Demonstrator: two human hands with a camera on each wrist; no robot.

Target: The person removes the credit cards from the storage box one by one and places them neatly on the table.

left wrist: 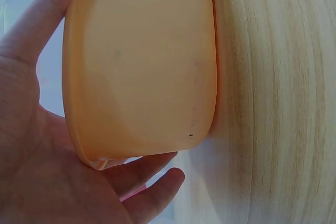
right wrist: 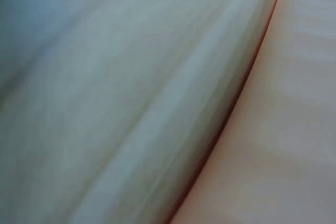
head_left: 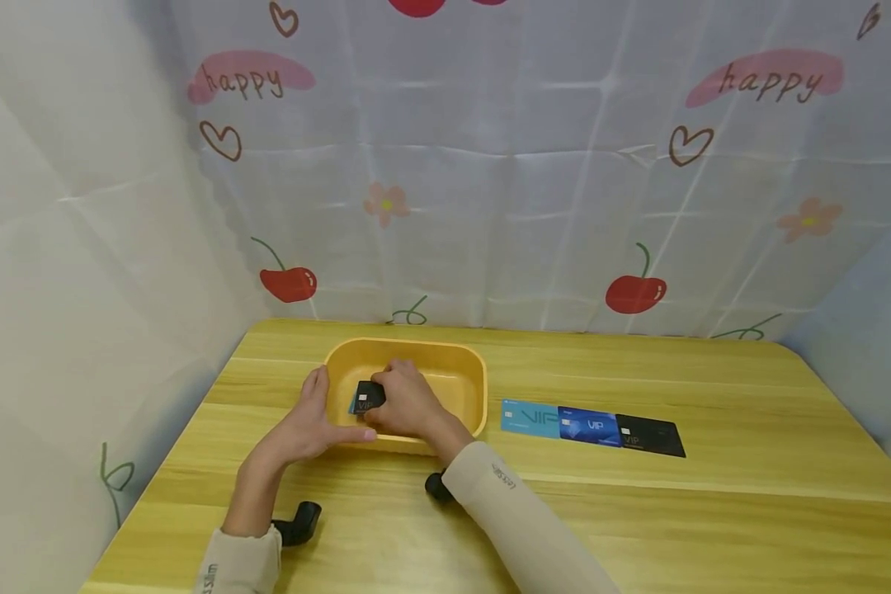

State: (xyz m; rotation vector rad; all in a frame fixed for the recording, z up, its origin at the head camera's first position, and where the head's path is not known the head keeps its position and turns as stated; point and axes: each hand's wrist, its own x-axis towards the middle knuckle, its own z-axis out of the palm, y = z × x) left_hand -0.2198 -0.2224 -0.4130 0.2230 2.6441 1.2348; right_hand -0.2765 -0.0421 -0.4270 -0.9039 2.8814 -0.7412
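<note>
One tub point(head_left: 449, 360), five-plus cards point(head_left: 590, 426)

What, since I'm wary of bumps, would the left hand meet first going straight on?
The left hand likely meets the yellow container first, at its near left corner; any gap is hard to judge.

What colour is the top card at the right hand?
The top card is black; the head view shows it best.
</note>
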